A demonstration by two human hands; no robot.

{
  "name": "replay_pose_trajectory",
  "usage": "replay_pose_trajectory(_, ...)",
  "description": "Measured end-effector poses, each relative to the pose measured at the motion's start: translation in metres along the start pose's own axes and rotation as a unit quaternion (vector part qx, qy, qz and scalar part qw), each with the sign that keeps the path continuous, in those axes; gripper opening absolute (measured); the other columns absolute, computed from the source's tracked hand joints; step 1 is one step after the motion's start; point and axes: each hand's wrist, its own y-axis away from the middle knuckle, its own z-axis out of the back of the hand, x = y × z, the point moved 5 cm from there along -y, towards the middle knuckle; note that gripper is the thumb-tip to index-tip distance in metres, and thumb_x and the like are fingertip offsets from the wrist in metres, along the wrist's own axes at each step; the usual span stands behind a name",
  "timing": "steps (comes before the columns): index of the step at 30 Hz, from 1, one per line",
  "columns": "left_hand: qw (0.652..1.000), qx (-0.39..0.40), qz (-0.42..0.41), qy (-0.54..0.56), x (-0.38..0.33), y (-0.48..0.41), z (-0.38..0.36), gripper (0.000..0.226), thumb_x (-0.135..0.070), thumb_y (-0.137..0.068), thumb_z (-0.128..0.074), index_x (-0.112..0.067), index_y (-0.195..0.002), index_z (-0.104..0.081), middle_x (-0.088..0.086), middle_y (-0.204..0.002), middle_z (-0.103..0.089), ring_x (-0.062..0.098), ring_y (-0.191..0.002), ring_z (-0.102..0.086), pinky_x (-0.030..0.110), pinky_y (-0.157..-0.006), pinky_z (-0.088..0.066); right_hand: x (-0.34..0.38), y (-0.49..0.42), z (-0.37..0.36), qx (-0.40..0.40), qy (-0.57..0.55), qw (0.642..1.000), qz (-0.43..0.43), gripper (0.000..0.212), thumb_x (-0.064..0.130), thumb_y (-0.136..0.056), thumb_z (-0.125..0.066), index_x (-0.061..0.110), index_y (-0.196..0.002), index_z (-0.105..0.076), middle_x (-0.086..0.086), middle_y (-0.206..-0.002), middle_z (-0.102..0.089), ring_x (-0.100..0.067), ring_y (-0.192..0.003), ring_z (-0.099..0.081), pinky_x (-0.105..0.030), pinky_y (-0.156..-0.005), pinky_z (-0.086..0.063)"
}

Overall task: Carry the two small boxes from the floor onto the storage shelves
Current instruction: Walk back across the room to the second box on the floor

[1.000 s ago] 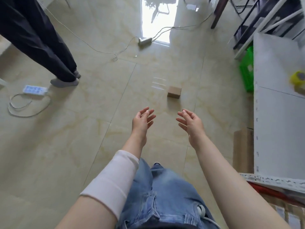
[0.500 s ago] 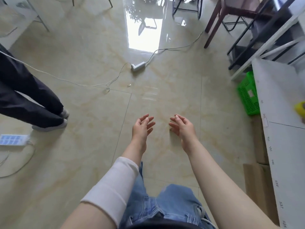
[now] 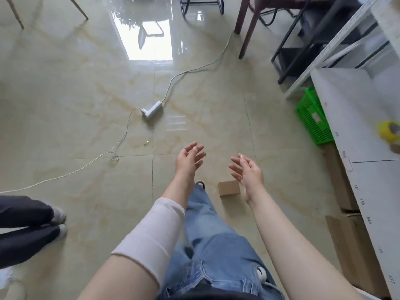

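Head view shows you one small box on the floor, just beside your right hand. Your left hand and right hand are both released, fingers spread, holding nothing.

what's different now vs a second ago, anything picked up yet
Nothing picked up. The view swung: the small box, ahead of the hands a second ago and unseen half a second ago, now lies on the floor beside the right hand, near the person's foot. The power strip now appears nearer. The left hand and right hand stay open, empty, held out.
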Motion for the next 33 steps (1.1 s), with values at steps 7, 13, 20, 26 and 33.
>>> replay_pose_trajectory(7, 0.998, 0.024, -0.012, -0.049, -0.093, -0.105, -0.074, 0.036, -0.013, -0.102, -0.038, -0.005, -0.135, -0.046, 0.005, -0.114, -0.060, 0.009, -0.084, -0.061, 0.022, -0.074, -0.045, 0.093, -0.114, -0.032, -0.024, -0.051, 0.998, 0.004, 0.027, 0.022, -0.097, -0.043, 0.012, -0.120, -0.052, 0.000, -0.100, -0.063, -0.009, -0.077, -0.060, -0.021, -0.065, -0.045)
replay_pose_trajectory(13, 0.991, 0.091, -0.010, -0.099, -0.146, -0.180, -0.167, 0.036, -0.013, -0.101, -0.039, -0.004, -0.136, -0.046, 0.004, -0.110, -0.062, 0.009, -0.084, -0.062, 0.022, -0.075, -0.046, 0.169, -0.192, -0.028, -0.080, -0.110, 0.990, 0.026, 0.025, 0.022, -0.097, -0.044, 0.012, -0.118, -0.052, 0.001, -0.099, -0.063, -0.010, -0.078, -0.060, -0.022, -0.067, -0.045)
replay_pose_trajectory(20, 0.958, 0.222, 0.001, -0.183, -0.192, -0.276, -0.310, 0.034, -0.012, -0.099, -0.042, -0.007, -0.132, -0.049, 0.003, -0.108, -0.063, 0.010, -0.085, -0.062, 0.023, -0.077, -0.046, 0.244, -0.288, -0.003, -0.195, -0.201, 0.958, 0.062, 0.023, 0.022, -0.096, -0.047, 0.013, -0.116, -0.052, 0.003, -0.093, -0.063, -0.010, -0.076, -0.060, -0.021, -0.067, -0.045)
replay_pose_trajectory(26, 0.895, 0.330, 0.014, -0.300, -0.228, -0.332, -0.414, 0.034, -0.013, -0.099, -0.044, -0.007, -0.131, -0.051, -0.001, -0.104, -0.066, 0.010, -0.086, -0.063, 0.024, -0.081, -0.046, 0.296, -0.348, 0.008, -0.307, -0.296, 0.903, 0.053, 0.033, 0.019, -0.095, -0.048, 0.006, -0.125, -0.052, 0.003, -0.090, -0.064, -0.012, -0.075, -0.060, -0.022, -0.067, -0.045)
replay_pose_trajectory(33, 0.812, 0.413, 0.075, -0.406, -0.184, -0.345, -0.521, 0.034, -0.013, -0.100, -0.041, -0.007, -0.132, -0.050, 0.006, -0.115, -0.062, 0.012, -0.087, -0.062, 0.021, -0.078, -0.047, 0.301, -0.354, 0.062, -0.452, -0.382, 0.805, 0.032, 0.023, 0.022, -0.094, -0.051, 0.014, -0.115, -0.056, -0.003, -0.102, -0.066, -0.013, -0.078, -0.064, -0.017, -0.061, -0.050)
